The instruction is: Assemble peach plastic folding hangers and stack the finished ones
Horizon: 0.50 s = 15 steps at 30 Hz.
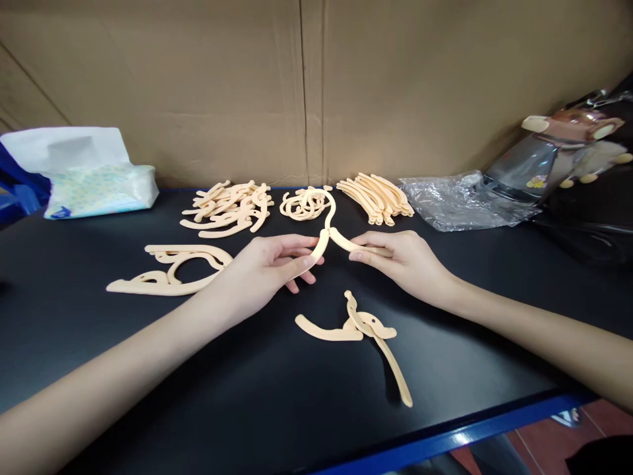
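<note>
A cream plastic folding clothes hanger (341, 239) is held up over the middle of the table, its curved hook pointing up and away from me. My left hand (270, 267) is closed on its left arm, thumb on top. Its right arm is pinched between the thumb and fingers of my right hand (403, 260). Nearer to me, below both hands, lie loosely joined hanger parts (353, 334), with one long arm slanting toward the front edge. Folded hanger pieces (173, 288) rest beside my left forearm, partly covered by it.
Along the back are a pile of hanger arms (230, 204), a heap of hooks (301, 206) and a bundle of straighter arms (376, 198). A tissue pack (103, 188) stands at left. Clear plastic wrap (445, 198) and a bottle (529, 161) are at right, before a cardboard wall (222, 86).
</note>
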Tool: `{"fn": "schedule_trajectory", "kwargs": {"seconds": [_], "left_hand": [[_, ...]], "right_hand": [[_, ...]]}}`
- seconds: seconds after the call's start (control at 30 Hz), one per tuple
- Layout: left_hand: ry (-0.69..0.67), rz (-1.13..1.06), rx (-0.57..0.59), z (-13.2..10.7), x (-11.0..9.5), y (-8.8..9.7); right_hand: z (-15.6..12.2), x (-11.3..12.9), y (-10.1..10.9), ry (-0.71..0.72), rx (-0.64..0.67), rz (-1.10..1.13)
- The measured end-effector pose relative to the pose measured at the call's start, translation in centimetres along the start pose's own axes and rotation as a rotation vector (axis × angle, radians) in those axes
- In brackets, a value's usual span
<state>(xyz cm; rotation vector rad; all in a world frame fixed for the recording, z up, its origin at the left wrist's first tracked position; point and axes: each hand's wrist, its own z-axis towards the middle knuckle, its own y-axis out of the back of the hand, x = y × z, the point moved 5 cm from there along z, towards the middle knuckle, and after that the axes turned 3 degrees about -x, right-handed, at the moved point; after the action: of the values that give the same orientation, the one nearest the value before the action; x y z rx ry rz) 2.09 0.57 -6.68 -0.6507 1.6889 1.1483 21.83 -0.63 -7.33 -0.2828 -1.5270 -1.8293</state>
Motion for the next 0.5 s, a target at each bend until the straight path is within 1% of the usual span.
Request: {"fn": "schedule_trajectory", "kwargs": {"seconds": [0.13, 0.3, 0.37, 0.5], "left_hand": [[-0.047, 0.158, -0.013, 0.4, 0.0, 0.9], [-0.094, 0.342, -0.099, 0.3, -0.3, 2.0], [-0.132, 0.414, -0.126, 0.1, -0.5, 2.1], [-0.271, 0.561, -0.16, -0.2, -0.8, 1.7]], "right_hand": [[0.1, -0.3, 0.6, -0.047, -0.058, -0.094], [0.4, -1.2, 1.2, -0.101, -0.137, -0.107], [0.5, -1.3, 1.4, -0.098, -0.144, -0.113], [0.6, -0.9, 1.8, -0.041, -0.133, -0.191]]}}
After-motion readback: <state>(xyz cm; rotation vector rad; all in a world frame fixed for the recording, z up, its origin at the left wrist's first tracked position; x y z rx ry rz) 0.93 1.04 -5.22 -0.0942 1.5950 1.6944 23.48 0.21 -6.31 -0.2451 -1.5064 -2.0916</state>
